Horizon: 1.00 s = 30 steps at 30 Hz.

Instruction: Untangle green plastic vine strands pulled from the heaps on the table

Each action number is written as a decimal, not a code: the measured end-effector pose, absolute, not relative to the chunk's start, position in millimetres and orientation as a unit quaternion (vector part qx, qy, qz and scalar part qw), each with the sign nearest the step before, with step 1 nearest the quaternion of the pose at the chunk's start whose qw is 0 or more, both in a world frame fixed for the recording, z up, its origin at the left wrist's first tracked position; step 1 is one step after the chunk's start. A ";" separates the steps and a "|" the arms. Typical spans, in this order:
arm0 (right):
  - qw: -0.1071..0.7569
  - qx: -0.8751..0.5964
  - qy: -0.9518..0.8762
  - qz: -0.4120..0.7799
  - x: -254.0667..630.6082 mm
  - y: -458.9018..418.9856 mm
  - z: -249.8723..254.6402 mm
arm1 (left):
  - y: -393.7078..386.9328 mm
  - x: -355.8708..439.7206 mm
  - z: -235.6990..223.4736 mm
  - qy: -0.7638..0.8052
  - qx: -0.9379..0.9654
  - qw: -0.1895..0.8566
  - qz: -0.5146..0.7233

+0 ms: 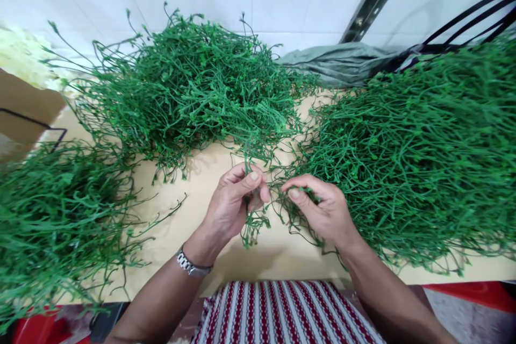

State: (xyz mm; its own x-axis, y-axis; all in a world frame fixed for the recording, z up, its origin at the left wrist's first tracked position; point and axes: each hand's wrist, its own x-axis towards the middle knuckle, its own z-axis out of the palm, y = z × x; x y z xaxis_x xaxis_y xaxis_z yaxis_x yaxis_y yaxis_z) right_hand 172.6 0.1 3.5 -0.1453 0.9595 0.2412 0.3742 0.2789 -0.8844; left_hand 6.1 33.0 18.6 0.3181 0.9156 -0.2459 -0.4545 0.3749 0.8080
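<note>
My left hand (237, 196) is closed, thumb against fingers, around a small bunch of thin green stems (255, 223) with branched, bud-like tips. The bunch hangs below the palm and also shows above the fingers. Just to the right, my right hand (322, 207) is pinched shut, thumb against forefinger. Some green shows behind its fingers, but I cannot make out what the fingertips hold. Close by that hand lies a large heap of the same stems (415, 156). Loose stems lie between and beneath the two hands.
On the pale yellow tabletop (189, 177), another tangled heap (193, 80) stands at the back and a third heap (52, 215) at the left. A cardboard box (28, 107) is at the left edge. Behind lies a crumpled grey-green bag (338, 62) against the white wall.
</note>
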 end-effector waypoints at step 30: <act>0.445 -0.477 -0.700 0.292 148.2 12.3 -12.3 | 32.0 28.4 10.2 0.430 0.279 0.693 0.507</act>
